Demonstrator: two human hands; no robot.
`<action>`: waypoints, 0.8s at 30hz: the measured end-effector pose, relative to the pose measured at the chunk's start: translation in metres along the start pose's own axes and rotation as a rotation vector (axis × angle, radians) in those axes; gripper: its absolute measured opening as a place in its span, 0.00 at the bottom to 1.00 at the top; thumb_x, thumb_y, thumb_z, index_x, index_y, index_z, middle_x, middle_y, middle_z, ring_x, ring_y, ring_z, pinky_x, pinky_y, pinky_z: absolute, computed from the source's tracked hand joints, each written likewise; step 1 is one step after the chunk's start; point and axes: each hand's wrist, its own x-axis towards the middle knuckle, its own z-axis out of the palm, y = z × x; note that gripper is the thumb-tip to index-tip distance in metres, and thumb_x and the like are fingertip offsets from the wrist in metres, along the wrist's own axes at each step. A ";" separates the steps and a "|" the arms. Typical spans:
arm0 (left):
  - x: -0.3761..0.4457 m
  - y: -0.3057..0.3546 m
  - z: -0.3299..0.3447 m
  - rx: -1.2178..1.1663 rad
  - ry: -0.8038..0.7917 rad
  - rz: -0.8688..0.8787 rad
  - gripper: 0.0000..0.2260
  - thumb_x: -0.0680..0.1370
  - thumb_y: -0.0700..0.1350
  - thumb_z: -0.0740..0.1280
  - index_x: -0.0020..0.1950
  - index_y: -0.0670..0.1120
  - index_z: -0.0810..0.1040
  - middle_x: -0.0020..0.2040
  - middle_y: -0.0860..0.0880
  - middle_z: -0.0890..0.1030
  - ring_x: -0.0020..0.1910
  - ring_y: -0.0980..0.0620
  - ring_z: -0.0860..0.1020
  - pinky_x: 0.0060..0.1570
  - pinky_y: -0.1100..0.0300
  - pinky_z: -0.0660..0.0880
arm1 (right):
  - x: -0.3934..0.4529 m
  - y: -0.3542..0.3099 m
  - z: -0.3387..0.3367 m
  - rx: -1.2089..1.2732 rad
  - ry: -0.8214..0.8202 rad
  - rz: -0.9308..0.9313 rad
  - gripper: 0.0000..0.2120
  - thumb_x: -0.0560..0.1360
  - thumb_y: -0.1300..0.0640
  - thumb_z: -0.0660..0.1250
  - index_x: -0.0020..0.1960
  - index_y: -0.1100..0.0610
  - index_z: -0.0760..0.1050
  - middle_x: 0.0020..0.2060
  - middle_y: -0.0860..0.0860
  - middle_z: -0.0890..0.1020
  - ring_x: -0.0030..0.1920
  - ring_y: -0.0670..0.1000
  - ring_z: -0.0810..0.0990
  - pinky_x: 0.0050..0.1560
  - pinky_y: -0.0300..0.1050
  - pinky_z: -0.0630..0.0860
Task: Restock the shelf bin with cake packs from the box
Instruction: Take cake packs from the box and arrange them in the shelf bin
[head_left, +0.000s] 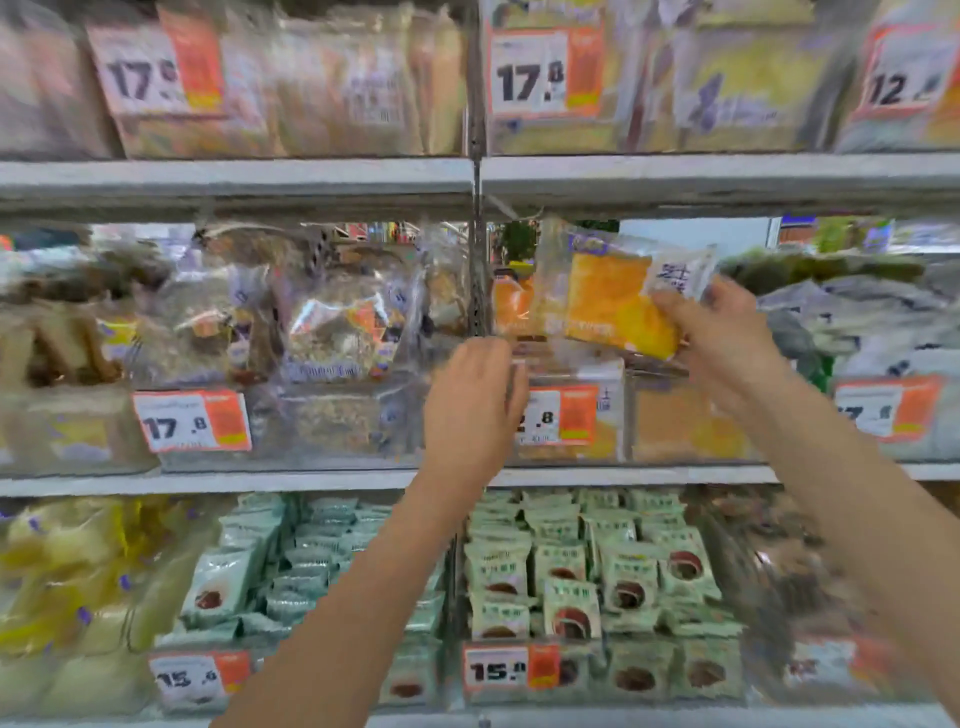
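Fingers and thumb of the right hand (727, 338) pinch a clear cake pack (618, 296) with a yellow-orange cake, tilted above the middle shelf's clear bin (685, 426). Left hand (472, 405), fingers loosely curled and holding nothing, is raised before the bin's orange price tag (563, 415), which reads ".8". Neighbouring tags read 17.8; lower ones read 15-something; pack lettering too blurred to read.

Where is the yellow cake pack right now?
In the head view, the yellow cake pack is right of centre, gripped by the right hand above the middle shelf's clear bin.
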 end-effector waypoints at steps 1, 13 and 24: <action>0.010 0.001 0.013 0.058 -0.017 0.061 0.16 0.80 0.48 0.55 0.52 0.39 0.77 0.47 0.42 0.80 0.48 0.43 0.78 0.46 0.50 0.76 | 0.022 -0.002 0.005 -0.044 0.013 -0.034 0.02 0.76 0.59 0.67 0.47 0.53 0.76 0.44 0.51 0.83 0.43 0.50 0.82 0.45 0.49 0.80; 0.013 -0.011 0.074 0.226 0.249 0.102 0.13 0.74 0.48 0.60 0.34 0.44 0.79 0.30 0.48 0.79 0.36 0.47 0.78 0.66 0.46 0.67 | 0.136 0.070 0.084 -0.367 -0.138 0.097 0.16 0.75 0.58 0.68 0.62 0.59 0.74 0.57 0.55 0.80 0.56 0.56 0.78 0.60 0.53 0.75; 0.014 -0.013 0.075 0.216 0.257 0.129 0.15 0.75 0.49 0.59 0.33 0.44 0.78 0.30 0.48 0.79 0.35 0.47 0.78 0.63 0.47 0.69 | 0.137 0.083 0.085 -0.687 -0.083 0.040 0.36 0.70 0.50 0.74 0.66 0.63 0.57 0.62 0.59 0.75 0.61 0.60 0.75 0.55 0.50 0.73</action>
